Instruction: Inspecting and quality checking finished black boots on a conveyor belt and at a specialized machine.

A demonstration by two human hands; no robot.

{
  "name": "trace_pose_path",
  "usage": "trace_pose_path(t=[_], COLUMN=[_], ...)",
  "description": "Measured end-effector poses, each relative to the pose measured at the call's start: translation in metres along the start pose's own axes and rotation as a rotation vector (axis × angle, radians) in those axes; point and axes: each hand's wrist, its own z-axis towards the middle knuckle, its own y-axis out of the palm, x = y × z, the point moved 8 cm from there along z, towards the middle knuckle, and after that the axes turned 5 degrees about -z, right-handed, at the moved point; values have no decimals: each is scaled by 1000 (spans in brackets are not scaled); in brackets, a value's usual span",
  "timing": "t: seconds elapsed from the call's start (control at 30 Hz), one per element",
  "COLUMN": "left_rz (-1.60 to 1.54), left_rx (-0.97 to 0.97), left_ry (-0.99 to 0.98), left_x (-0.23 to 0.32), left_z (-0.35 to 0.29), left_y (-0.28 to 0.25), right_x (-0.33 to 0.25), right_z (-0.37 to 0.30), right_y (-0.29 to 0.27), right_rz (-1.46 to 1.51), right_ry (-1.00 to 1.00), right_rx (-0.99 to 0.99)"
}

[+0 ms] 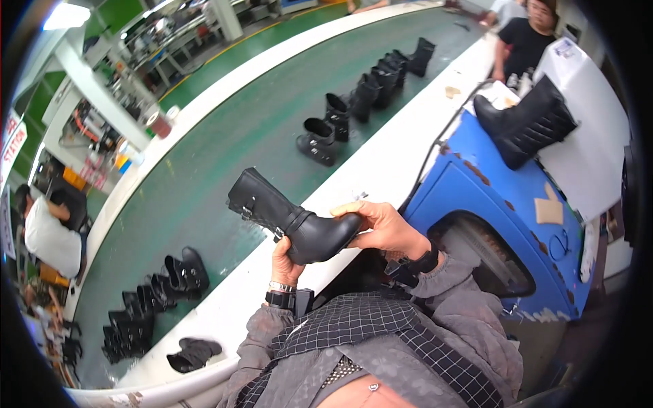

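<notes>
A black boot (pixel 289 217) with buckled straps is held up in front of me, its shaft pointing to the upper left and its toe to the right. My left hand (pixel 287 264) grips it from below near the heel, thumb up along its side. The toe is pinched by my right hand (pixel 389 228), thumb beneath and fingers over the top. Beyond the boot runs a green conveyor belt (pixel 224 204) with a white edge. Both wrists wear dark bands.
Several black boots (pixel 381 81) stand in a row on the belt's far right, and more boots (pixel 139 313) stand at the left. Dark gloves (pixel 194 353) lie on the near edge. A blue machine (pixel 469 183) at my right carries a tall boot (pixel 527 126). Other people work nearby.
</notes>
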Motion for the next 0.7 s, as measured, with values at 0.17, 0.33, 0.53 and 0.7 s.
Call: trace_pose_path(t=[0.17, 0.33, 0.53, 0.7], left_rz=[-25, -32, 35, 159], left_rx=[110, 208, 275, 380], left_ry=[165, 243, 293, 392], left_x=[8, 2, -13, -17], left_z=[-26, -31, -21, -13], left_y=[-18, -30, -26, -21], right_x=[37, 68, 101, 124], right_z=[11, 10, 11, 13], right_y=[9, 6, -14, -32], right_rz=[292, 545, 464, 579], right_ry=[113, 104, 232, 279], right_rx=[2, -5, 29, 71])
